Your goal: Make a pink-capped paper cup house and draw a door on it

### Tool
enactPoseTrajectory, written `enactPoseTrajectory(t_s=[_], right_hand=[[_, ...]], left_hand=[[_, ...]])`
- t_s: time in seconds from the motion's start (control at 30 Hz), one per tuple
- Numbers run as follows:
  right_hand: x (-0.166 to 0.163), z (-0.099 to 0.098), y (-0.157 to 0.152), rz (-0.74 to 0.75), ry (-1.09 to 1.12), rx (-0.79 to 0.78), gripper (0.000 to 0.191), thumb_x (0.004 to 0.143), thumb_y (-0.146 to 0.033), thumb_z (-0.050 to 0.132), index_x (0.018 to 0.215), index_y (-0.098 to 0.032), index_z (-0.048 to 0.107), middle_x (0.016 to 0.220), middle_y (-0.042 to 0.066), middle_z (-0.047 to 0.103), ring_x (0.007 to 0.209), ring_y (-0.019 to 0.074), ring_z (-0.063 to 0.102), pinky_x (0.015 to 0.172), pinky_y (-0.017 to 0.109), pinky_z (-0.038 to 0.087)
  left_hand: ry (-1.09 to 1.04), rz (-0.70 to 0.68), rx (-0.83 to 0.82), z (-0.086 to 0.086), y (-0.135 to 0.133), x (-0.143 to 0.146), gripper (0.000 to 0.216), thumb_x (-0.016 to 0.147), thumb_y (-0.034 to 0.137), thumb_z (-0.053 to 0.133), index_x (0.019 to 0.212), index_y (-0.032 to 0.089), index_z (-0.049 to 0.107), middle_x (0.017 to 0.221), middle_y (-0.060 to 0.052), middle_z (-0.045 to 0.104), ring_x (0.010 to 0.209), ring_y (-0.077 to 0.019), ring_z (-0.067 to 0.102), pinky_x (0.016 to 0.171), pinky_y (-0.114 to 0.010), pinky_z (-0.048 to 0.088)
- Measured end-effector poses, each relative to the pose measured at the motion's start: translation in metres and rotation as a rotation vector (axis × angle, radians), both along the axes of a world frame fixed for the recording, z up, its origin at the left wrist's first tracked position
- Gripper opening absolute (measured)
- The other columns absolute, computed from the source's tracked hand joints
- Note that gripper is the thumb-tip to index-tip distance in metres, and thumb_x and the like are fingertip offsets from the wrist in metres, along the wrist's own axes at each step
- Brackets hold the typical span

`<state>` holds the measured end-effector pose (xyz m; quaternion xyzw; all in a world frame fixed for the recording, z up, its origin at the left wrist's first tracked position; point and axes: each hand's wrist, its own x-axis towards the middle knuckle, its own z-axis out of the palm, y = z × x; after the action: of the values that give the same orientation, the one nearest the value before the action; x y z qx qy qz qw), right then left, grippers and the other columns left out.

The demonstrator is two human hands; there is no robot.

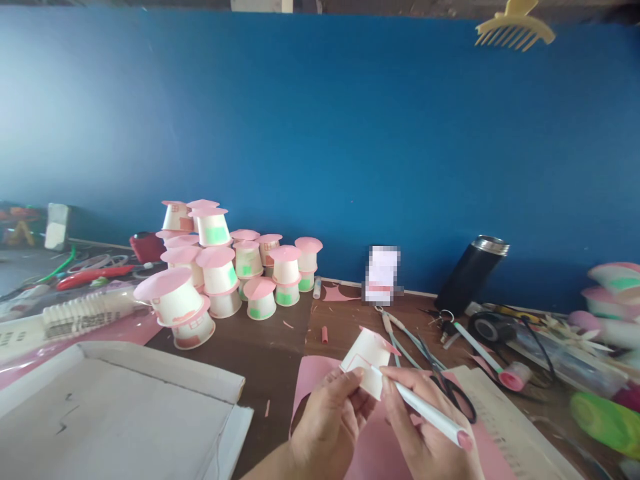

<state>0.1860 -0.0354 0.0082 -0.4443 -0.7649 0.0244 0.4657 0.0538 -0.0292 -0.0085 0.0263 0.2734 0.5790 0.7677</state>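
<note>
My left hand [327,417] is closed on a small white paper cup [367,360] that has pink paper pieces stuck on it. The cup is tilted, its open end toward me. My right hand [427,427] grips a white pen with a pink cap [430,413]; its tip touches the side of the cup. Both hands hover over a pink paper sheet [313,377] on the brown table [273,347].
A pile of finished white cups with pink roofs [220,273] stands at the back left. A flat cardboard box [115,407] lies front left. Scissors [450,390], keys, a black flask [470,273], tape roll and a green object [605,420] lie to the right.
</note>
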Motion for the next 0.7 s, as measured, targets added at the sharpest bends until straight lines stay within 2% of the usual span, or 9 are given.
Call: enactPoseTrajectory(t_s=[0.27,0.47,0.7], right_hand=[[0.0009,-0.0003,0.0011,-0.007,-0.025,0.027,0.014,0.095,-0.027,0.051,0.100,-0.022,0.063,0.074,0.003,0.069,0.063,0.0175,0.068,0.055,0.025,0.055],[0.0003,0.0001,0.0007,-0.001,-0.007,0.012,0.013,0.095,-0.027,0.052,0.100,-0.023,0.063,0.074,0.002,0.068,0.059,0.0157,0.066,0.048,0.023,0.051],[0.0010,0.0007,-0.0004,0.010,-0.009,0.001,0.012,0.095,-0.026,0.052,0.100,-0.022,0.063,0.075,0.002,0.068,0.061,0.0152,0.066,0.051,0.022,0.052]], left_hand=[[-0.004,-0.007,0.028,-0.0007,0.0015,-0.0015,0.002,0.080,0.010,0.067,0.079,0.012,0.066,0.085,-0.009,0.072,0.079,-0.0174,0.067,0.085,-0.030,0.049],[0.006,0.005,0.009,-0.0033,0.0013,-0.0001,0.005,0.081,0.009,0.066,0.077,0.013,0.064,0.082,-0.008,0.072,0.075,-0.0163,0.067,0.082,-0.029,0.049],[0.002,-0.002,0.024,-0.0012,-0.0007,-0.0006,0.004,0.081,0.010,0.065,0.078,0.012,0.064,0.083,-0.009,0.072,0.077,-0.0170,0.067,0.084,-0.030,0.050]])
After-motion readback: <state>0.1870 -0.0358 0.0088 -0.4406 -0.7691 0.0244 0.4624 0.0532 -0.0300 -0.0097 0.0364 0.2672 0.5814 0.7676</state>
